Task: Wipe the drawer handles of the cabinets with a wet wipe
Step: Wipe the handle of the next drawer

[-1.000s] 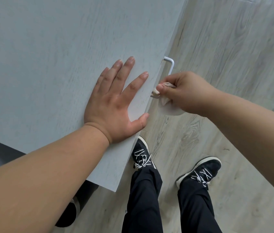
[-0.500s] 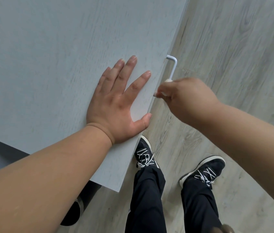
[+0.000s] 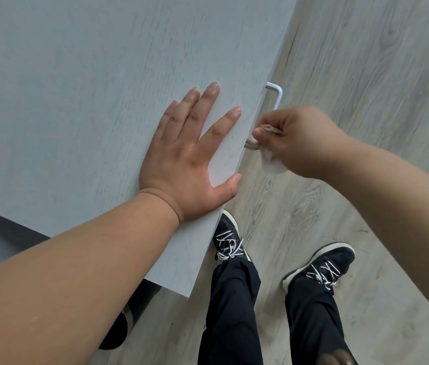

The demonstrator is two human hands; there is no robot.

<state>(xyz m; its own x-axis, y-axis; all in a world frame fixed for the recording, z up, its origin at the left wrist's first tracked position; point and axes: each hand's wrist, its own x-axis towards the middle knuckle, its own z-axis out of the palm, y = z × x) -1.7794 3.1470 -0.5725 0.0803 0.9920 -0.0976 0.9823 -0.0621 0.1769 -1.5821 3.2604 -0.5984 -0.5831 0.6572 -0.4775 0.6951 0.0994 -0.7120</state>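
Looking down from the head camera onto a pale grey cabinet top [image 3: 76, 88] with wood grain, filling the left and middle of the view. Resting flat on it near the front edge, the left hand [image 3: 189, 154], palm down, fingers spread wide, thumb reaching the edge of the top. Holding nothing. Just beyond that edge, a white handle [image 3: 276, 94] of bent bar shape, sticking out from the cabinet front, upper corner free and visible, lower part covered. Closed around that lower part, the right hand [image 3: 303, 143], fingers curled and pinching a white wet wipe [image 3: 270, 160] against the bar; one fold showing between the fingertips, another piece hanging below the hand. Under both arms, a light wood-pattern floor [image 3: 366, 61]. Standing on it, two dark shoes with white laces, the left shoe [image 3: 228, 241] just beside the cabinet, the right shoe [image 3: 321, 267] apart, with dark trousers [image 3: 234, 312] above them.
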